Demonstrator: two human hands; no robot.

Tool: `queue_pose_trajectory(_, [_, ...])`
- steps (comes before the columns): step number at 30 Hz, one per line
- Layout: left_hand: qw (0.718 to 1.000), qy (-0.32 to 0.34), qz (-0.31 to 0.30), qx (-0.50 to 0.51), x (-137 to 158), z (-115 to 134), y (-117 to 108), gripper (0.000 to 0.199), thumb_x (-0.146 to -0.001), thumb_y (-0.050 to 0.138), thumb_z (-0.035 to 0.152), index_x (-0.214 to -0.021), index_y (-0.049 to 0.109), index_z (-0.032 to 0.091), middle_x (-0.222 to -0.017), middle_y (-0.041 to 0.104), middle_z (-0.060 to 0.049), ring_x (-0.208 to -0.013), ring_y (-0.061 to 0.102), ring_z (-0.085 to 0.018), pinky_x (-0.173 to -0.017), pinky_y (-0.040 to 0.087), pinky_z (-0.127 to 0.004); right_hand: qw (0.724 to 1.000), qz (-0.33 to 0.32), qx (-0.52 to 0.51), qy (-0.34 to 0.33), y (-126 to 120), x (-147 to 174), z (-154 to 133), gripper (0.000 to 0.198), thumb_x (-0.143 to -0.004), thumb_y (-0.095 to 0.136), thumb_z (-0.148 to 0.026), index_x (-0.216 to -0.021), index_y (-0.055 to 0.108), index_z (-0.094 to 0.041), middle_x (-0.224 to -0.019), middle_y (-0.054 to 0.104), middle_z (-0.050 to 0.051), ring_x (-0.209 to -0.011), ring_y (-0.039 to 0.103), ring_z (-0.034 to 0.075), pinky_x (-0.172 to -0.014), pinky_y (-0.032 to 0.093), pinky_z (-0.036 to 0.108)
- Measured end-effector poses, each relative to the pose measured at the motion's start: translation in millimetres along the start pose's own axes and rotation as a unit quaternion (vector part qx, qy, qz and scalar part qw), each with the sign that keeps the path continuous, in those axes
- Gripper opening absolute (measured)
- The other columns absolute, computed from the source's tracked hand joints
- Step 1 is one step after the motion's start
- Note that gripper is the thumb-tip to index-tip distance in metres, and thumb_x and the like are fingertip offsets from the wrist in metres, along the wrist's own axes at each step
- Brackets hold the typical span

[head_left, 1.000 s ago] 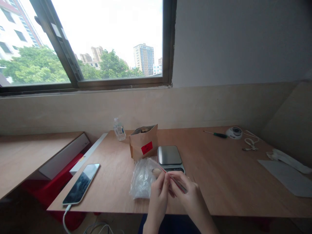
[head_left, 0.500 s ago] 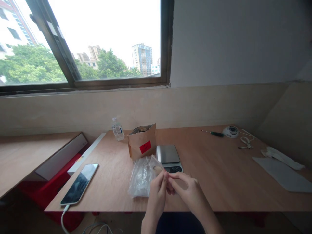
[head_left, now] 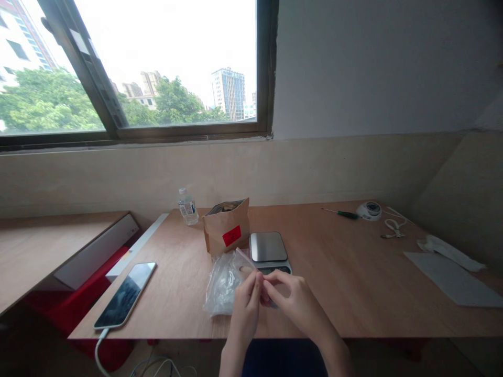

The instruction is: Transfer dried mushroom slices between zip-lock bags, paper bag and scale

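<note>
Close together over the front of the table, both hands pinch the edge of a small clear zip bag (head_left: 245, 259) with something tan inside. My left hand (head_left: 247, 299) has its thumb and fingers closed on the bag. Thumb and forefinger of my right hand (head_left: 293, 294) press together at the same edge, touching the left fingertips. Beneath and to the left lies a crumpled pile of clear plastic bags (head_left: 220, 290). Just behind the hands sits a kitchen scale (head_left: 269, 247), its front panel partly covered by the fingers. A brown paper pouch (head_left: 215, 234) with a red label stands open beside it.
A water bottle (head_left: 188, 208) stands at the back left. Near the left edge lies a phone (head_left: 126, 296) on a cable. Toward the right are a screwdriver (head_left: 346, 214), a dome camera (head_left: 369, 210), a white cable (head_left: 394, 228) and a white sheet (head_left: 448, 280).
Both hands have shifted slightly left together with the small zip bag, still pinching its edge. The view has moved a little; the things on the table stay in place.
</note>
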State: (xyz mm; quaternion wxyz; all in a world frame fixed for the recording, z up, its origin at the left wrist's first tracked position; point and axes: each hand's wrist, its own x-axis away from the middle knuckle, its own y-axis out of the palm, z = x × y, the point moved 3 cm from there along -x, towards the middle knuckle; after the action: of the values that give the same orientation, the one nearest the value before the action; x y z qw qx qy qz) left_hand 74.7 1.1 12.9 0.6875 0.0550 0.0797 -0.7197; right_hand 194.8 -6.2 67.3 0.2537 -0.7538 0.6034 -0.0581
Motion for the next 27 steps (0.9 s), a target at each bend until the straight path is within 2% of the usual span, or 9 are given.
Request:
queue_pose_trajectory(5, [1.0,-0.004,-0.008,-0.007,0,2,-1,0.04,-0.089,0.042,0.046,-0.061,0.043,0.017,-0.056,0.043,0.003,-0.053,0.041,-0.01,-0.051,0.032,-0.02,1.0,-0.013,-0.001,-0.009,-1,0,-3,0.027,-0.087,0.046,-0.028,-0.068,0.064,-0.02,-0.069,0.068,-0.001,-0.068,0.064,0.015,-0.065,0.046,0.021])
queue_pose_trajectory(9, [0.999,0.017,0.003,-0.042,1,7,0,0.041,-0.09,0.04,0.045,-0.06,0.042,0.017,-0.056,0.044,0.002,-0.053,0.042,-0.011,-0.052,0.032,-0.021,1.0,-0.012,-0.006,-0.018,-4,-3,-4,0.031,-0.087,0.046,-0.028,-0.063,0.063,-0.019,-0.065,0.067,-0.001,-0.063,0.063,0.013,-0.063,0.045,0.02])
queue_pose_trajectory(15, [0.995,0.055,0.019,-0.083,0,16,4,0.039,-0.091,0.039,0.041,-0.062,0.045,0.018,-0.054,0.046,0.001,-0.051,0.044,-0.011,-0.051,0.032,-0.022,0.999,0.036,-0.035,-0.02,-3,-9,9,0.028,-0.085,0.048,-0.03,-0.067,0.064,-0.017,-0.064,0.067,0.0,-0.061,0.063,0.013,-0.059,0.046,0.019])
queue_pose_trajectory(17, [0.993,0.06,0.005,-0.098,2,19,4,0.037,-0.092,0.038,0.039,-0.063,0.046,0.018,-0.054,0.047,0.001,-0.051,0.045,-0.011,-0.052,0.033,-0.022,0.997,0.075,-0.022,-0.022,-7,-14,16,0.024,-0.084,0.051,-0.031,-0.069,0.063,-0.017,-0.066,0.068,0.001,-0.063,0.064,0.015,-0.059,0.047,0.02])
queue_pose_trajectory(21, [0.991,0.057,-0.024,-0.116,10,24,0,0.039,-0.093,0.037,0.038,-0.059,0.043,0.018,-0.054,0.047,0.001,-0.052,0.047,-0.011,-0.053,0.032,-0.022,0.968,0.248,-0.041,0.006,-33,-28,26,0.024,-0.084,0.051,-0.037,-0.079,0.061,-0.016,-0.073,0.07,0.005,-0.066,0.066,0.018,-0.061,0.05,0.025])
queue_pose_trajectory(22, [0.992,0.055,-0.02,-0.115,12,25,-3,0.041,-0.093,0.037,0.039,-0.058,0.042,0.018,-0.053,0.047,0.001,-0.052,0.046,-0.011,-0.053,0.032,-0.022,0.961,0.27,-0.059,0.011,-40,-31,25,0.025,-0.084,0.05,-0.039,-0.081,0.062,-0.016,-0.075,0.07,0.007,-0.068,0.067,0.019,-0.062,0.051,0.026])
queue_pose_trajectory(24, [0.994,0.054,-0.007,-0.096,12,24,-10,0.046,-0.092,0.037,0.043,-0.054,0.042,0.018,-0.052,0.047,0.0,-0.051,0.046,-0.011,-0.054,0.033,-0.023,0.96,0.262,-0.093,0.006,-50,-36,16,0.028,-0.083,0.052,-0.04,-0.084,0.063,-0.015,-0.076,0.07,0.008,-0.071,0.067,0.02,-0.064,0.052,0.026])
queue_pose_trajectory(27, [0.998,0.054,0.027,-0.021,8,20,-19,0.052,-0.091,0.033,0.051,-0.055,0.048,0.017,-0.056,0.052,-0.001,-0.056,0.05,-0.013,-0.06,0.038,-0.024,0.97,0.208,-0.126,-0.02,-56,-40,-8,0.031,-0.082,0.054,-0.042,-0.087,0.064,-0.014,-0.073,0.07,0.007,-0.066,0.066,0.018,-0.061,0.051,0.025])
